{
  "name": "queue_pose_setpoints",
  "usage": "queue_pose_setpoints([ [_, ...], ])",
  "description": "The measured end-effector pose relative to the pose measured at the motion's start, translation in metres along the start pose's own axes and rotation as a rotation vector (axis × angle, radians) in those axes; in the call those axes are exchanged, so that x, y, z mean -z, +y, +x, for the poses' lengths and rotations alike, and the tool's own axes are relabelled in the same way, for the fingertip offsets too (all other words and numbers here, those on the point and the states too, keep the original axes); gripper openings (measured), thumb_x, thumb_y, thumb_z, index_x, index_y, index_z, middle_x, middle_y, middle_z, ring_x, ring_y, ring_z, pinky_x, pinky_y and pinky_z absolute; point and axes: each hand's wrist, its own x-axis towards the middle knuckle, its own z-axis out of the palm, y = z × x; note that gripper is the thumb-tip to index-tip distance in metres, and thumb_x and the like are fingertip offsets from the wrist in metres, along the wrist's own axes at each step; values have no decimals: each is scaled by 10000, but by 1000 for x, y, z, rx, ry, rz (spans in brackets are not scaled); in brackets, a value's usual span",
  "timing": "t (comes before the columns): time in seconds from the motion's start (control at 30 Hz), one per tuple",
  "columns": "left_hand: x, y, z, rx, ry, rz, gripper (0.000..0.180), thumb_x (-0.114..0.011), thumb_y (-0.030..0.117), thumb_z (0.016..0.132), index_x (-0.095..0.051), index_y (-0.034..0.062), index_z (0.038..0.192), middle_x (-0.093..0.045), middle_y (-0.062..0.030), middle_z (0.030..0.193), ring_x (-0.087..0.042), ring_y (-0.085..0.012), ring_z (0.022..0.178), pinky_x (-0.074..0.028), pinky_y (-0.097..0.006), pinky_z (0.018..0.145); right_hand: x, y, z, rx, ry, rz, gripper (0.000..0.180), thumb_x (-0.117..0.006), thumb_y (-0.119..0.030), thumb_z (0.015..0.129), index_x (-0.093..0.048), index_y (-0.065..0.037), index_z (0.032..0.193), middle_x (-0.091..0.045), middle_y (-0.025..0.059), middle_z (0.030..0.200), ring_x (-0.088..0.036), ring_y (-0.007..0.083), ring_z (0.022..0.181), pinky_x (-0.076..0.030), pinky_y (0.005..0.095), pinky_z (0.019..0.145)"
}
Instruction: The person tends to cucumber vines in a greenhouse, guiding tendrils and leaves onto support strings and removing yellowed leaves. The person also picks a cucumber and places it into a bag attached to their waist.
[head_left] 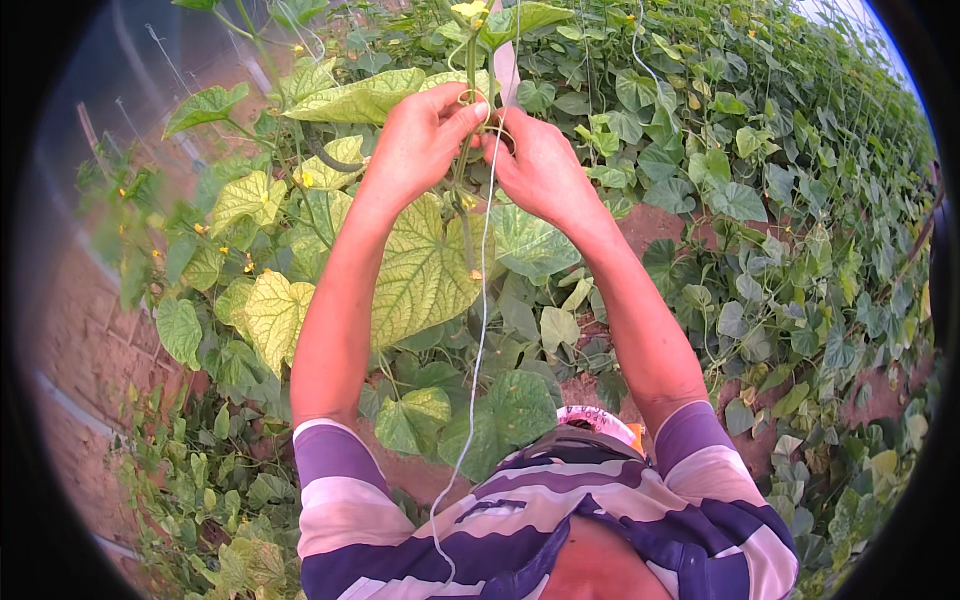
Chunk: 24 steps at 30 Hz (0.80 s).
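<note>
Both my hands are raised at the top middle, close together around the green stem [472,62] of a climbing vine, which looks like cucumber. My left hand [420,145] is closed, thumb and forefinger pinching the stem and a curled tendril. Just to its right, my right hand [543,172] has bent fingers closed at the white string [484,290]; its fingertips are partly hidden. From the fingers the string hangs down in front of my striped shirt. A pale flat strip [507,70] rises behind my right fingers. Large yellowing leaves [425,270] spread below my left hand.
Dense vines [740,170] cover the right side and the back, with thin hanging strings among them. More leaves with small yellow flowers stand at left beside bare brown soil [95,340]. By my waist is a white and pink rounded object [597,420], partly hidden.
</note>
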Motion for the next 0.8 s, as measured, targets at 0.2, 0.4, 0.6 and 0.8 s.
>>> queue_pose_setpoints([
  [0.2, -3, -4, 0, -39, -9, -39, 309, -665, 294, 1027, -708, 31, 1183, -714, 3, 898, -630, -60, 780, -503, -226, 677, -7, 13, 14, 102, 43, -177, 331, -554, -293, 941, -658, 20, 964, -695, 264, 832, -689, 450, 793, -547, 532, 722],
  [0.4, -11, 14, -2, -6, 219, 25, 233, -642, 243, 1020, -676, 35, 923, -676, -30, 749, -620, -84, 655, -493, -242, 595, 12, 46, 11, 39, 130, -310, 255, -582, -236, 972, -676, -40, 1105, -696, 272, 920, -673, 466, 862, -529, 545, 756],
  [0.6, -21, -12, -2, 0, 241, -86, 187, -628, 232, 1035, -667, 63, 963, -640, 14, 796, -611, -77, 674, -487, -243, 606, 75, 60, -161, -96, 120, 545, 287, -499, -148, 1097, -580, -16, 1339, -706, 61, 1110, -673, 153, 986, -519, 288, 862],
  [0.8, -6, -16, 20, -23, 160, -90, 170, -625, 237, 1040, -657, 86, 968, -623, 33, 804, -596, -61, 705, -483, -243, 645, -20, 150, -377, -812, -734, 931, 204, -442, -45, 1082, -583, -6, 1223, -678, 83, 1057, -674, 175, 972, -526, 333, 927],
])
